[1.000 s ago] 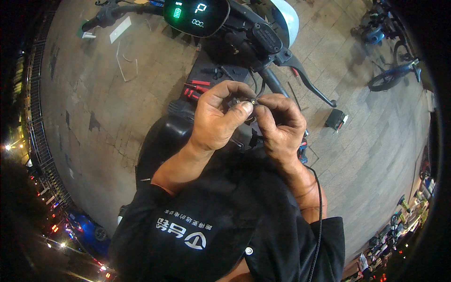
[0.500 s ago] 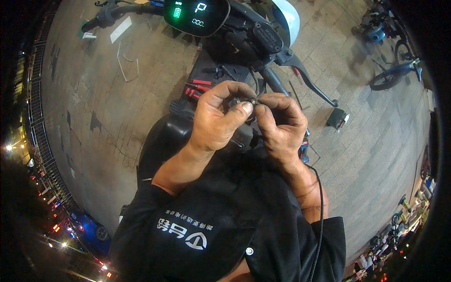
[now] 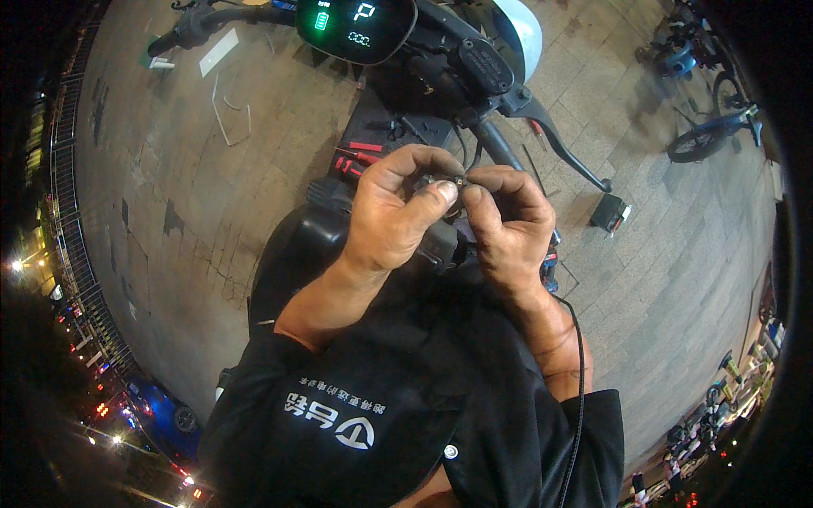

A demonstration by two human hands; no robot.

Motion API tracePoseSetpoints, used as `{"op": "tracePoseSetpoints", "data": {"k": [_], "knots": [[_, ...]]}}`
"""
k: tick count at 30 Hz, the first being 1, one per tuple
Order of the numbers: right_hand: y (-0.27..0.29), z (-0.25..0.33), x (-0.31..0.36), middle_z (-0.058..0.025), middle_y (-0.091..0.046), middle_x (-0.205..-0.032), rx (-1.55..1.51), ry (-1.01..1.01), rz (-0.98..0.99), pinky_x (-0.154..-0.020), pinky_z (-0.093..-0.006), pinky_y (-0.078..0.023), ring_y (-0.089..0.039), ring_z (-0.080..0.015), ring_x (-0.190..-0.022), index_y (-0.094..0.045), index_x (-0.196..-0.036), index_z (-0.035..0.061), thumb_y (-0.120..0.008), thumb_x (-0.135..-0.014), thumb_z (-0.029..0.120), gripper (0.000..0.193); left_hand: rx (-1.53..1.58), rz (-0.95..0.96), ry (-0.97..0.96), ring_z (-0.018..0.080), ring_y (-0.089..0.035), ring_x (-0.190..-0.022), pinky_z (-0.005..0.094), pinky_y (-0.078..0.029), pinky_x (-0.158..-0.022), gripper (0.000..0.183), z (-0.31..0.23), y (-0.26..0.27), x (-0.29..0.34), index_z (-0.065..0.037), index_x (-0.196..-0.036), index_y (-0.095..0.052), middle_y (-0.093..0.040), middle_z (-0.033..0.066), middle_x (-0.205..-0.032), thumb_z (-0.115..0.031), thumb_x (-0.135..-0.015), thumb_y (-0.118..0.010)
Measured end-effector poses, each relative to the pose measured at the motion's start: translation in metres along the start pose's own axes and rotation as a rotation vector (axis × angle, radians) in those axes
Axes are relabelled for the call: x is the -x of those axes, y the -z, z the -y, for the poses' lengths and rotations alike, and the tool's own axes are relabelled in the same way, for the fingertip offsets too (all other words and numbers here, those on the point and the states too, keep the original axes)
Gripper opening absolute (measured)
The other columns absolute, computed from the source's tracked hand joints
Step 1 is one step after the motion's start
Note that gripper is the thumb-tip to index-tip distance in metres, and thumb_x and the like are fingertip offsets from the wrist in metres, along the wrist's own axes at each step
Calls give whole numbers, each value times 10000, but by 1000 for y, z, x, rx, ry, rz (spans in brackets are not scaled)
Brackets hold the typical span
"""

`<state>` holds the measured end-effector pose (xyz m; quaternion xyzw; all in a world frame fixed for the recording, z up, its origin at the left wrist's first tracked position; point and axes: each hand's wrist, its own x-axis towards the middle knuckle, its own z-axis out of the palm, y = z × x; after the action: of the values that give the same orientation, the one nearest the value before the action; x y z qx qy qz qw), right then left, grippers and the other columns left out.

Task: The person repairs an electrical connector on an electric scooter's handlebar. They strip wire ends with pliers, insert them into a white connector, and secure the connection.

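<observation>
Both of my hands meet above the scooter's footboard (image 3: 360, 127), fingertips close together. My left hand (image 3: 400, 207) is closed, thumb against the bent forefinger, pinching a small dark part (image 3: 459, 181) with a pale yellowish spot at its end. Facing it, my right hand (image 3: 513, 222) is closed too, its thumb and forefinger pinched at the other side of that part. What exactly sits in the right fingertips is too small to make out. Beyond my hands, the scooter's lit display (image 3: 356, 30) and the right brake lever (image 3: 563, 144) show on the handlebar.
Red-handled tools (image 3: 360, 159) lie on the footboard left of my hands. A black scooter seat (image 3: 296, 245) is beside my left forearm. On the paving to the right stand a small dark box (image 3: 609, 213) and a parked bicycle (image 3: 711, 140). A black cable (image 3: 579, 372) runs past my right arm.
My hands have hardly moved; they keep their pinch on the small dark part, which has shifted very slightly to the right.
</observation>
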<state>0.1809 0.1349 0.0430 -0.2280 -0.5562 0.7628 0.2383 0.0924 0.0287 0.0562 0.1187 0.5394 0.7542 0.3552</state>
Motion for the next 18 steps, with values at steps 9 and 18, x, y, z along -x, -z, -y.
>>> {"op": "tracePoseSetpoints", "data": {"k": [9, 18], "knots": [[0, 1, 1, -50, -631, -882, -18, 0, 2, -681, -236, -484, -590, -96, -754, -616, -905, -15, -672, -825, 34, 109, 57, -4, 27, 65, -553, -787, 211, -476, -716, 158, 1, -1, 1, 5, -1010, -593, -591, 16, -878, -12, -852, -595], [3, 1, 2, -33, -634, -853, -86, -97, -3, -678, -237, -484, -582, -91, -740, -616, -905, -11, -685, -832, 67, 128, 45, -8, 31, 63, -557, -787, 208, -480, -712, 145, 3, -2, 1, 8, -1005, -596, -599, 22, -882, -7, -861, -593]]}}
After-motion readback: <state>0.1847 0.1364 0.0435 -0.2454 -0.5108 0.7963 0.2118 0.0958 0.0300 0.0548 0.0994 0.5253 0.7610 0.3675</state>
